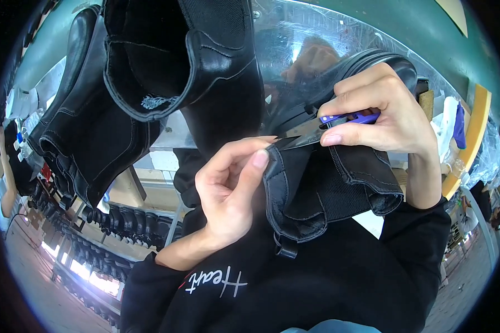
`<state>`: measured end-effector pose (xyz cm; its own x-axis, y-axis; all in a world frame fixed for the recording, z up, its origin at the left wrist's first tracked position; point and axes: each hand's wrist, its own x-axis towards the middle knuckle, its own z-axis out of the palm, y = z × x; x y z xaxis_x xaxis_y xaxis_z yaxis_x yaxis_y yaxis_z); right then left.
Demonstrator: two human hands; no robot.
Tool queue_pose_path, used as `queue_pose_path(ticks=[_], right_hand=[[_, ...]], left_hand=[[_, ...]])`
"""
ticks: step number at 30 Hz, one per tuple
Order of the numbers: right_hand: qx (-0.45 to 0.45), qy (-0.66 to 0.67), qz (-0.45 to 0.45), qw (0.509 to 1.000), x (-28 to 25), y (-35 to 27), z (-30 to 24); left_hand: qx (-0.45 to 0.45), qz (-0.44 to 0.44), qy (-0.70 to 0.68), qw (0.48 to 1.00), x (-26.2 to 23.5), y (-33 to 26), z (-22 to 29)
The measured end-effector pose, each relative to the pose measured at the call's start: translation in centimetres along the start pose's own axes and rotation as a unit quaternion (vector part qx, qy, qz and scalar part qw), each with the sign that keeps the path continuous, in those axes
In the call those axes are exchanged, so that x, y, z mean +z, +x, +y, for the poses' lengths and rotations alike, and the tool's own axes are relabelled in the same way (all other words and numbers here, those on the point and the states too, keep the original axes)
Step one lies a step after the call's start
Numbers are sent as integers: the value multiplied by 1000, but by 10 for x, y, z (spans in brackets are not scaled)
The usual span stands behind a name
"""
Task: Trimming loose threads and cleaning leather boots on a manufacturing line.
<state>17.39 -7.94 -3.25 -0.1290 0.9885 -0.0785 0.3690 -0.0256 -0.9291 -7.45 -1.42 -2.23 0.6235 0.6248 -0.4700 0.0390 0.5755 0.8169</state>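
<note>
Head view: left hand pinching collar edge of black boot, held at chest. Right hand squeezing purple snips at that edge. Probably soft, floppy leather, moderately heavy; gripping near collar seems steadiest.

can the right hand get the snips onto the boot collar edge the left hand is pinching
Probably yes: the right hand already has the thread snips tips at the boot collar edge, beside the left hand fingertips, nothing between.
</note>
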Motion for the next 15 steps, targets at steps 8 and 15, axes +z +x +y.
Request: queue_pose_path(ticks=[8,15], right_hand=[[-2,5,22,1000,4,-3,-3],[42,100,137,985,-1,-7,-6]], left_hand=[[-26,0,-25,999,4,0,3],[-56,-57,39,996,12,8,25]])
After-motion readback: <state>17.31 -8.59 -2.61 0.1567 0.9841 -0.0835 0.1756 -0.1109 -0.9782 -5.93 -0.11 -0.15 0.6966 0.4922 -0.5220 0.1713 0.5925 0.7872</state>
